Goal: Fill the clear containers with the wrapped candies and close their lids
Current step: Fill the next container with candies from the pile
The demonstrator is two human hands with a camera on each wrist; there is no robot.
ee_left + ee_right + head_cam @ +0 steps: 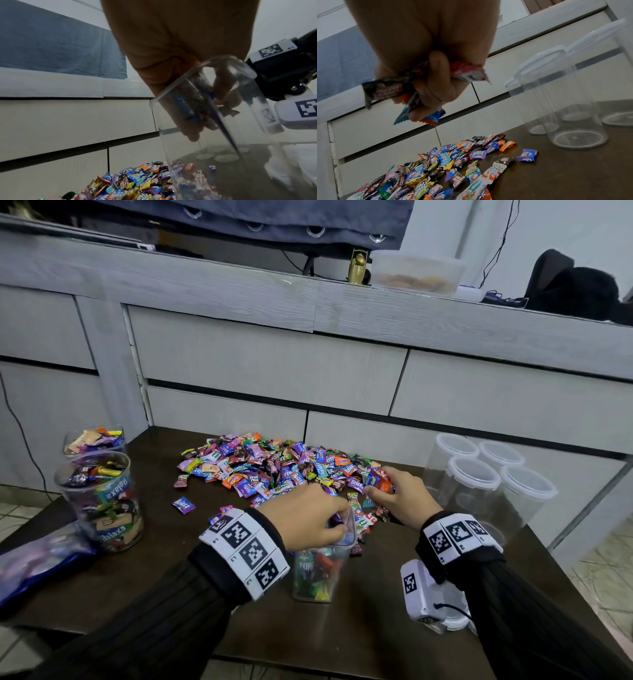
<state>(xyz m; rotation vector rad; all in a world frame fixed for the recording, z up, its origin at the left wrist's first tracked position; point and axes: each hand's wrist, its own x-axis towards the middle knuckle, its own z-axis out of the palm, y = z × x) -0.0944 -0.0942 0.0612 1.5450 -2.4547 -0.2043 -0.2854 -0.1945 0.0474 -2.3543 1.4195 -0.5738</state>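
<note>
Crinkly foil wrappers bunch in the right hand [426,75], fingers curled tight on a clutch of wrapped candies [385,89] just above the candy pile [274,467]. The left hand [305,517] dips into the open container [320,573], apparently pinching a few sweets, though the clear wall blurs it. That container sits just in front of the pile. These candies are light, slick and shifty; scoop them by the handful. The lidded empty containers [493,484] stand right of the pile.

Bare dark table [370,604] lies open in front of the half-filled container [317,573], while the candy heap [274,467] spreads behind it, four lidded empty containers [486,484] crowd the right, and two filled containers [102,498] block the left.
</note>
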